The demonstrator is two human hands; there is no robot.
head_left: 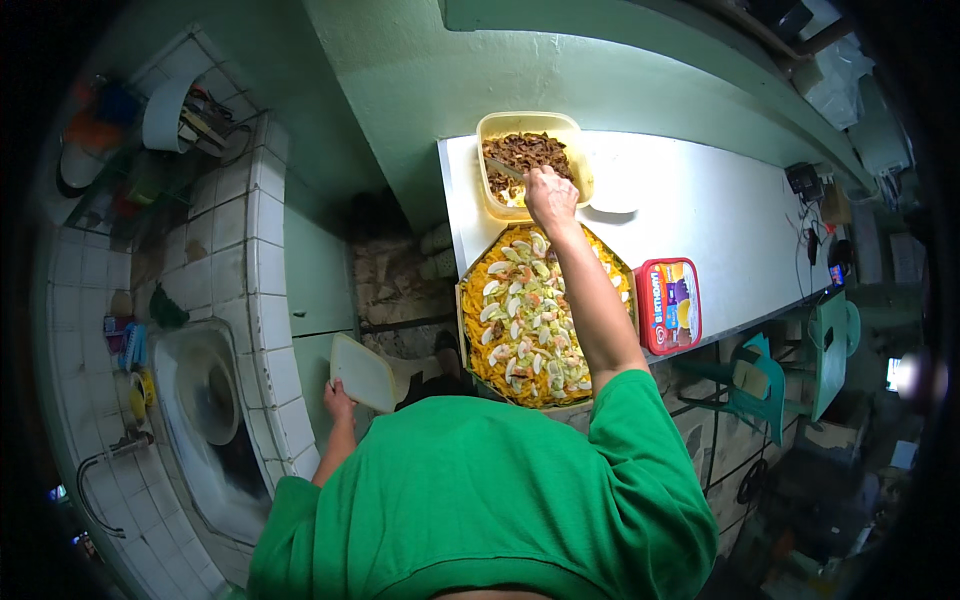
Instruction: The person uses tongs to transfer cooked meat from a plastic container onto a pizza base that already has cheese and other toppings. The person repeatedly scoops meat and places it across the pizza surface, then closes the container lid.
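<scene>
One head-worn fisheye view looks steeply down from above the person's green shoulders onto the white table (720, 215), fairly near.

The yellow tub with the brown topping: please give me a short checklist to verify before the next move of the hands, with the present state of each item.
1. Right hand holds a utensil with its tip in the yellow tub: ok.
2. Tub rests fully on the white table, near its far-left corner: ok.
3. Big tray of yellow noodles, topped with egg slices, sits directly below the tub: ok, but its near end seems to pass the table edge.
4. Left hand grips the pale lid, off to the side over the gap: ok.
5. Topping loaded on the utensil: cannot tell.
6. Red ice cream tub stands beside the tray, apart from the arm: ok.
</scene>
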